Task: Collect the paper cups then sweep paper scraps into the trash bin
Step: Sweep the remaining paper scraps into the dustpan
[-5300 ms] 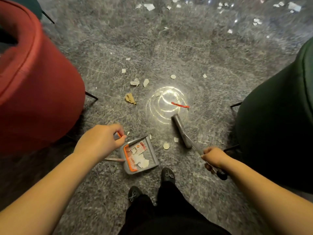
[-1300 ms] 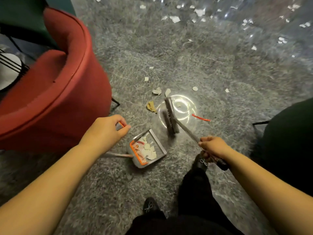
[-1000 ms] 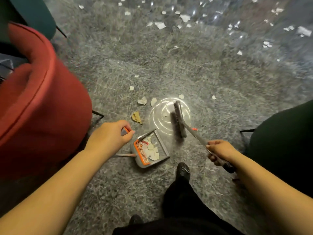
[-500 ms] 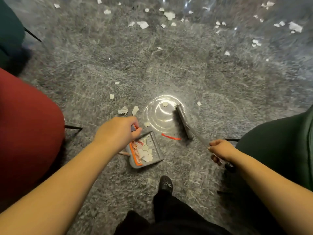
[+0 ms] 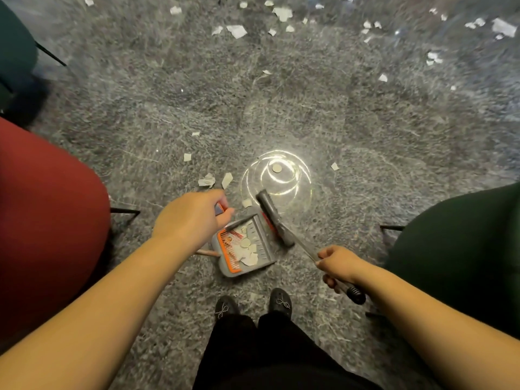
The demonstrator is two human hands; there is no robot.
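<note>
A grey dustpan (image 5: 257, 258) with an orange comb edge stands on the speckled floor and holds several paper scraps. My left hand (image 5: 191, 218) grips its upright handle. My right hand (image 5: 336, 264) grips the broom's long handle. The grey broom head (image 5: 274, 218) lies against the dustpan's open right edge. Loose scraps lie just beyond: two white pieces (image 5: 215, 180), a round piece (image 5: 277, 168) in a bright light reflection, and a small one (image 5: 247, 203) by the pan's mouth. No paper cup or trash bin is in view.
A red armchair (image 5: 47, 220) stands close on the left and a dark green chair (image 5: 461, 249) on the right, each with thin black legs. Another dark chair (image 5: 14, 52) sits far left. Many more scraps (image 5: 236, 30) litter the far floor. My shoes (image 5: 253, 304) stand below the pan.
The broom head has swept left and nearer, from beside the light reflection to the dustpan's mouth. The red strip that lay before the pan is now under the broom head.
</note>
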